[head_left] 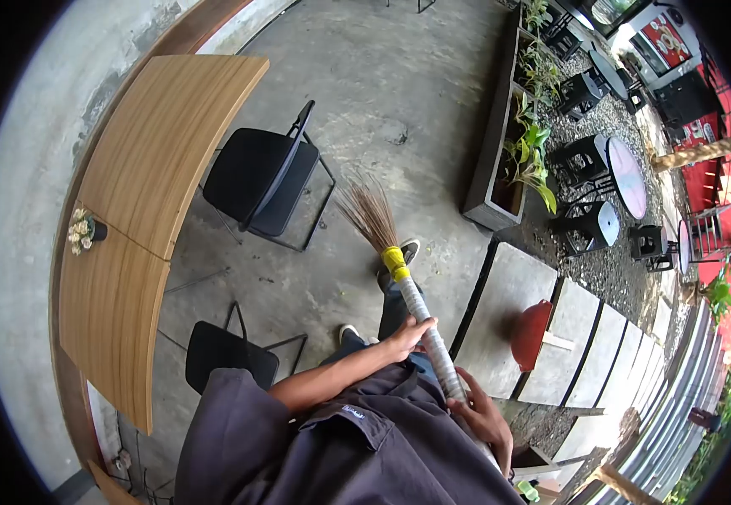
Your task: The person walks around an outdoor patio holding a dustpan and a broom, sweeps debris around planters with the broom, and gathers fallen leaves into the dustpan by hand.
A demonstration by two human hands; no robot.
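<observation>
A stick broom [433, 345] with a pale wrapped handle, a yellow binding and brown bristles slants up and left from the bottom of the view. My left hand [409, 337] is closed round the middle of its handle. Lower down, my right hand [485, 418] grips the handle near its rear part. The bristles fan out above the grey concrete floor, just beyond my shoes; whether they touch it I cannot tell.
Left: a long wooden table [130, 194] with a small potted plant [87, 231] and two black chairs [264, 181]. Right: a concrete planter [496, 151], paving slabs [513, 290], a red dustpan [531, 335], and round tables with black stools [588, 225] on gravel.
</observation>
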